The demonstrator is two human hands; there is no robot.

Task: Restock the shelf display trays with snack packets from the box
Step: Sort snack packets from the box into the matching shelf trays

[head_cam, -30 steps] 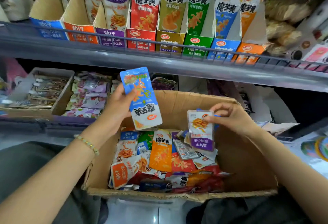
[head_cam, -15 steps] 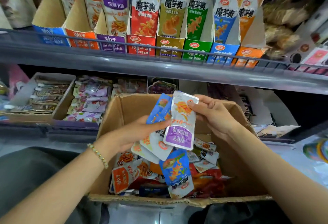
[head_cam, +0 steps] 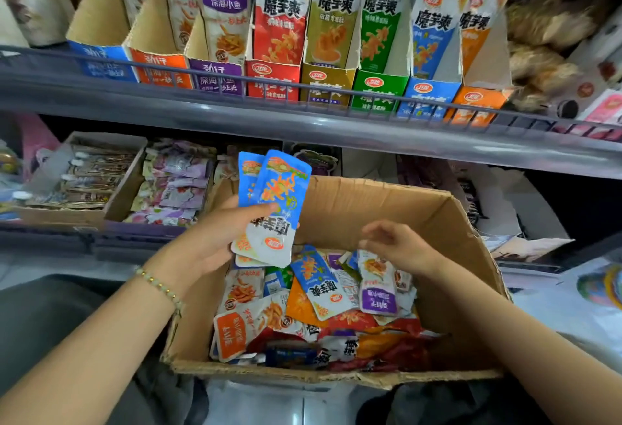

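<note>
Head view: a brown corrugated cardboard box [head_cam: 454, 256] held a loose heap of mixed foil snack packets [head_cam: 303, 317]. Above its rear left corner the left hand [head_cam: 215, 239] pinched a fan of flat blue-and-white foil packets [head_cam: 279, 189], and over its middle hovered the right hand [head_cam: 400, 246], fingers slack, empty, slightly blurred. The matching blue card display tray [head_cam: 427, 98] stood above and behind the box; the sorting would likely go best by adding the box's remaining blue packet [head_cam: 316, 276] to the fan, then squaring the edges before lifting.

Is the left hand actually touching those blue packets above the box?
Touching. The head view shows the left hand gripping the blue packets, thumb pressed across the front one.
</note>
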